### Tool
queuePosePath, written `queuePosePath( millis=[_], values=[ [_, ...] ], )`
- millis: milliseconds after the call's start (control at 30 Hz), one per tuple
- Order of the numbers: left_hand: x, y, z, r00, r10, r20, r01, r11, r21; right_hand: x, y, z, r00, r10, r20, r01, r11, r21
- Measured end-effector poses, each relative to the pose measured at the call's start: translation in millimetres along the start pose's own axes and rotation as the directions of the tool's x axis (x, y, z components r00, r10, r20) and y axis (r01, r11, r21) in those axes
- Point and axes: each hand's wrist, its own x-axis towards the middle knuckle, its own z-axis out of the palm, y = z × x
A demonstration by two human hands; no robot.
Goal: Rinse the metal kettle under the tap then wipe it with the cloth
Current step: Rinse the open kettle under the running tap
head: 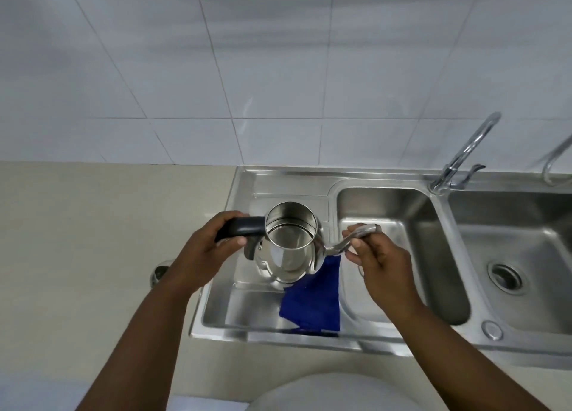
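Note:
The shiny metal kettle (pixel 289 243) has no lid and hangs upright above the sink's drainboard (pixel 247 308). My left hand (pixel 207 249) grips its black handle on the left. The fingers of my right hand (pixel 376 265) pinch the thin curved spout that points right, over the small basin. A blue cloth (pixel 312 299) lies on the drainboard, partly under the kettle. The tap (pixel 464 153) stands at the back right between the basins, with no water running from it.
The steel sink has a small basin (pixel 402 256) in the middle and a larger one (pixel 510 246) with a drain strainer on the right. A beige counter (pixel 93 240) spreads to the left, with a small round metal item (pixel 159 273) by my left wrist. A white tiled wall stands behind.

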Motion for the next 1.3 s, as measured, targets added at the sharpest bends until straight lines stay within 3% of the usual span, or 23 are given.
queuePosePath(
  millis=[133,333,600,900,1000,1133,1300],
  values=[
    [18,31,46,0.998,0.039,0.042,-0.041,0.998,0.041,3,4,-56,0.999,0.006,-0.039,-0.003,0.997,0.08],
    [45,55,133,0.984,0.071,0.166,-0.093,0.987,0.13,0,23,-137,0.99,0.048,-0.133,-0.048,0.999,0.002],
    [78,51,226,0.979,0.061,0.197,-0.098,0.978,0.185,5,69,-204,0.973,0.135,-0.185,-0.146,0.988,-0.048],
    [129,41,260,0.961,0.097,0.26,-0.162,0.957,0.239,65,116,-252,0.956,0.279,-0.086,-0.282,0.959,-0.025],
    [146,36,264,0.964,0.082,0.254,-0.148,0.956,0.252,104,116,-273,0.936,0.317,-0.151,-0.322,0.947,-0.012],
    [169,30,269,0.961,0.098,0.259,-0.173,0.942,0.289,170,119,-294,0.928,0.261,-0.266,-0.327,0.913,-0.244],
    [189,30,274,0.944,0.118,0.308,-0.209,0.935,0.285,230,121,-294,0.954,0.292,-0.06,-0.269,0.756,-0.597]
  ],
)
